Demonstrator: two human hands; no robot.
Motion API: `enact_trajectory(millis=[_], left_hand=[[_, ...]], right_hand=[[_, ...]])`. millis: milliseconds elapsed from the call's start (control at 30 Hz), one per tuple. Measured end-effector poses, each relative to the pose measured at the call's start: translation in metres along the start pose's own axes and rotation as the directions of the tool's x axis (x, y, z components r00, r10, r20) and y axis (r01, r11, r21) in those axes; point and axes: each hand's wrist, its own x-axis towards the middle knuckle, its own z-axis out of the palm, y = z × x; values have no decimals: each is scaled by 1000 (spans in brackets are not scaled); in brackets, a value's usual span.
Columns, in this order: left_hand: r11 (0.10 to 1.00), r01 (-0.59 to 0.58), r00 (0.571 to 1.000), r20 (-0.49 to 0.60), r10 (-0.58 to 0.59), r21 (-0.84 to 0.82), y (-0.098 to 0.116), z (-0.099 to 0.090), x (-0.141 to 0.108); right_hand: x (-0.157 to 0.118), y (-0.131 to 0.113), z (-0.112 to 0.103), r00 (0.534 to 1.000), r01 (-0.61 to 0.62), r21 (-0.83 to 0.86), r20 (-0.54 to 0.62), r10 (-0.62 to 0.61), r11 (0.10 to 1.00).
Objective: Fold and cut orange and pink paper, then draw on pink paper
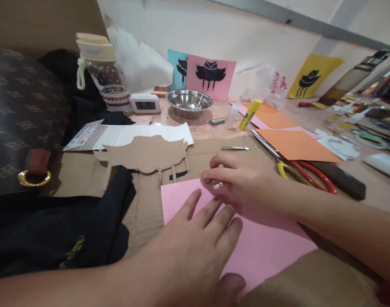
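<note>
My left hand [195, 238] lies spread on a pink sheet [268, 247], its palm side down on the paper. Near the sheet's top edge, my right hand [242, 175] has its fingers curled, and a small clear, shiny piece [218, 186] shows between them and the paper. Behind the sheet is a cardboard cutout [146, 154] with a wavy top and thin legs. Metal tweezers [235, 148] lie just beyond my right hand. Part of the right fingers and what lies under the palm are hidden.
Scissors with red and yellow handles [316, 177] lie right, beside orange paper [297, 145]. At the back stand a steel bowl [189, 102], a clock [145, 104], a bottle [108, 81], a glue stick [250, 114] and decorated cards [228, 87]. Black cloth [54, 230] and a brown bag [18, 119] are left.
</note>
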Motion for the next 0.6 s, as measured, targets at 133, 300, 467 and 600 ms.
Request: enact_trajectory(millis=[133, 300, 467, 600], left_hand=[[1000, 0, 1000, -19, 1, 31, -1, 2, -2], [1000, 0, 1000, 21, 0, -4, -1, 0, 0], [1000, 20, 999, 39, -20, 7, 0, -3, 2], [1000, 11, 998, 61, -12, 13, 1, -5, 2]], right_hand=[[1, 3, 3, 998, 65, 50, -9, -65, 997], [-1, 9, 0, 1000, 25, 0, 8, -25, 1000], [-4, 6, 7, 998, 11, -60, -55, -14, 998], [-1, 29, -4, 981, -147, -178, -153, 120, 973]])
